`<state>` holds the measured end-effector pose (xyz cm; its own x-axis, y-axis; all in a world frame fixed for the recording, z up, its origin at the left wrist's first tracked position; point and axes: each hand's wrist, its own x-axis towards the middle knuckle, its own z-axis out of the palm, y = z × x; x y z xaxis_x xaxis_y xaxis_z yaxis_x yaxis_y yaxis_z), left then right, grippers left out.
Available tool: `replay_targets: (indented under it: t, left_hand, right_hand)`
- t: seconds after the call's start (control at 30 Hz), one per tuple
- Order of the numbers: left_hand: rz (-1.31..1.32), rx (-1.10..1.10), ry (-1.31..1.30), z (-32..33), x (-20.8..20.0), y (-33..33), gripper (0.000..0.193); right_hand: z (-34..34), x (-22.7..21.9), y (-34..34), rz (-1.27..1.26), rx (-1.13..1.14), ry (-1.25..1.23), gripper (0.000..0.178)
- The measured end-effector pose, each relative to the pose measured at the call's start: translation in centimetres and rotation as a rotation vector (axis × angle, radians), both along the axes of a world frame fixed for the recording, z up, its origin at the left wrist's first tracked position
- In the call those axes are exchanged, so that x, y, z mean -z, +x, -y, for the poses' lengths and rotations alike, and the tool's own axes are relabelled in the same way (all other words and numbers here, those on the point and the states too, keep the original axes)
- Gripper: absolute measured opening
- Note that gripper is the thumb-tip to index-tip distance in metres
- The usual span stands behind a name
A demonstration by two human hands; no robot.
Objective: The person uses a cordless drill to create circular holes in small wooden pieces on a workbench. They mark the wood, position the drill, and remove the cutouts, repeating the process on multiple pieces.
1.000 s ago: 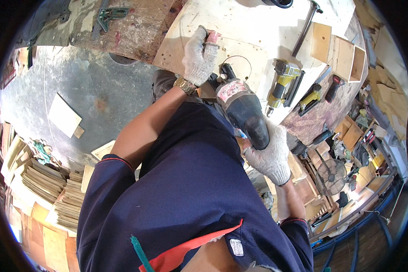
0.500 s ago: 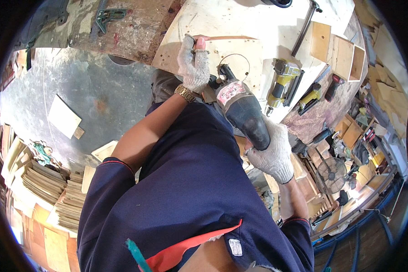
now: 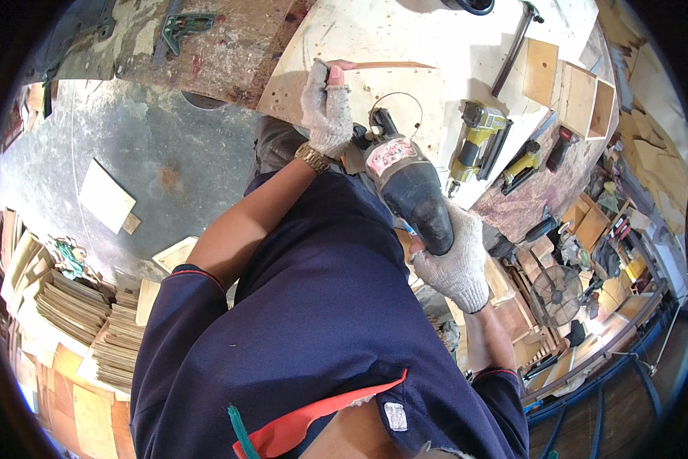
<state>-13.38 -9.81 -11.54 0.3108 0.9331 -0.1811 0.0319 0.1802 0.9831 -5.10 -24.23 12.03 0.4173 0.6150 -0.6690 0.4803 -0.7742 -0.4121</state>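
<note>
My right hand, in a white knit glove, wraps the rear of a black-and-grey power tool with a rounded body and a pink-and-white sticker. The tool points away from me, its narrow dark front end over a pale wooden panel; its exact kind is unclear. A thin round outline shows on the panel around that front end. At the panel's left corner, my gloved left hand grips the edge, with bare fingertips showing. A metal-band watch sits on that wrist.
A yellow-green nail gun lies right of the panel, with a smaller one beyond it. Open wooden boxes and a long bar clamp lie at far right. Stacked boards fill the lower left; a fan stands at right.
The right hand and the power tool have shifted very slightly, and a bit of blue now shows beside the right thumb. My left hand stays at the panel's corner.
</note>
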Motion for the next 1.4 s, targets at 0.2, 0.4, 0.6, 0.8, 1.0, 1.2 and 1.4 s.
replay_targets:
  t: [0.2,0.4,0.6,0.8,1.0,1.2,1.4]
  left_hand:
    - [-0.063,0.107,-0.022,-0.7,-0.3,-0.8,0.031]
    - [-0.074,0.380,-0.015,-3.4,-1.0,-2.6,0.025]
    - [-0.079,0.496,-0.019,-4.8,-0.7,-3.1,0.026]
    - [-0.151,0.533,-0.080,-5.2,-1.4,-3.3,0.029]
    - [-0.261,0.414,-0.069,-4.4,-2.4,-4.6,0.029]
    - [-0.224,0.333,0.004,-3.6,-2.0,-5.1,0.028]
    - [-0.225,0.366,-0.020,-4.0,-2.4,-5.3,0.027]
  right_hand:
    - [0.6,0.5,-0.5,0.061,-0.021,0.103,0.058]
    - [0.3,0.4,-1.1,0.073,0.026,0.112,0.059]
    - [0.4,0.6,-1.5,0.037,0.086,0.088,0.062]
    - [0.4,0.4,-2.5,0.098,0.098,0.082,0.063]
    - [-1.0,0.2,-2.3,-0.052,0.185,-0.017,0.063]
    - [-0.6,0.4,-3.0,0.088,0.079,0.081,0.061]
    - [-1.1,0.2,-3.3,0.012,0.164,0.029,0.062]
